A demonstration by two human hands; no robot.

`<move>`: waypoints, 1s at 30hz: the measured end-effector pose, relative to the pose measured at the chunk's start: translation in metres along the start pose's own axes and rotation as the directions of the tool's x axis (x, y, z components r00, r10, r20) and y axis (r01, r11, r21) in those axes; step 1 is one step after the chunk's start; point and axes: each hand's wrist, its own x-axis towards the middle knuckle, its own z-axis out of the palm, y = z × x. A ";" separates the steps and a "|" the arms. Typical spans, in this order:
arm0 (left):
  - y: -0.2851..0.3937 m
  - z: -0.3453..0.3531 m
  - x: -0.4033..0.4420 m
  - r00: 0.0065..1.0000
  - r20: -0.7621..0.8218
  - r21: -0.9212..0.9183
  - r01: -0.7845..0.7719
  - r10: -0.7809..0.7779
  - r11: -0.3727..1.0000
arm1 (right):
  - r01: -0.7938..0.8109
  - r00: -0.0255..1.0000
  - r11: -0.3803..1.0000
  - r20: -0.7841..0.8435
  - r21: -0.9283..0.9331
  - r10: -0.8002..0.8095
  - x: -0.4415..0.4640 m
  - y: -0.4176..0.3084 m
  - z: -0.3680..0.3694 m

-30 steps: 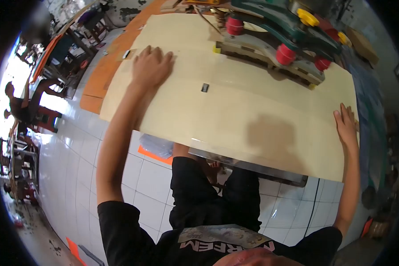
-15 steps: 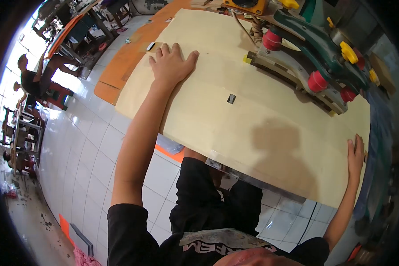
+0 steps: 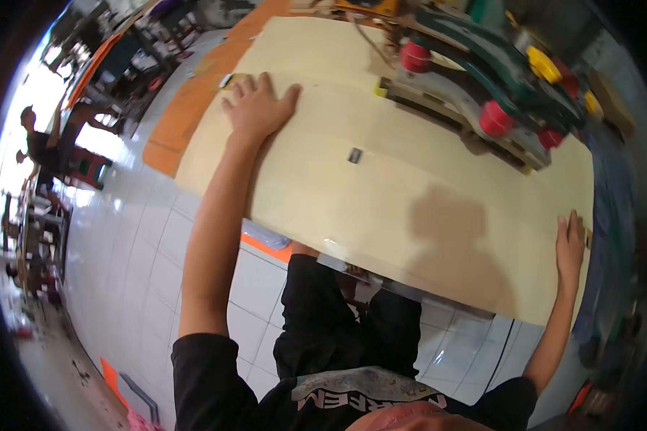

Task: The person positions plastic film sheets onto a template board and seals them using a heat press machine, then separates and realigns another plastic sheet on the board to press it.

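Note:
A large pale-yellow sheet point(image 3: 302, 194) lies over the worktable in front of me. My left hand point(image 3: 257, 108) rests flat on its left part, fingers spread and holding nothing. Just beyond those fingertips is a small black-and-white object point(image 3: 226, 80), its kind unclear. At the right edge of the sheet, my right hand point(image 3: 570, 248) lies with its fingers stretched out. Between the hands, a small dark rectangular piece point(image 3: 354, 155) sits on the sheet.
A dark-green machine point(image 3: 474, 57) with red and yellow knobs stands over the sheet's far right. An orange-brown board point(image 3: 169, 136) shows under the left side. Blue cloth point(image 3: 611, 194) hangs at the right. A seated person point(image 3: 47, 144) is at the far left.
The whole view has shifted a little, so the sheet, machine and hands appear slightly further left and up. Both hands keep their places on the sheet.

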 end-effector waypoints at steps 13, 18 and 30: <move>0.000 0.007 0.014 0.991 0.121 0.097 0.042 -0.054 0.994 | -0.044 0.997 0.999 0.057 -0.028 0.046 -0.008 0.002 -0.002; -0.002 0.006 0.014 0.990 0.130 0.076 0.042 -0.051 0.996 | -0.040 0.997 0.999 0.062 -0.033 0.042 -0.009 -0.001 -0.004; -0.004 0.008 0.018 0.992 0.122 0.075 0.034 -0.043 0.997 | -0.033 0.997 0.999 0.066 -0.030 0.035 -0.006 -0.001 -0.002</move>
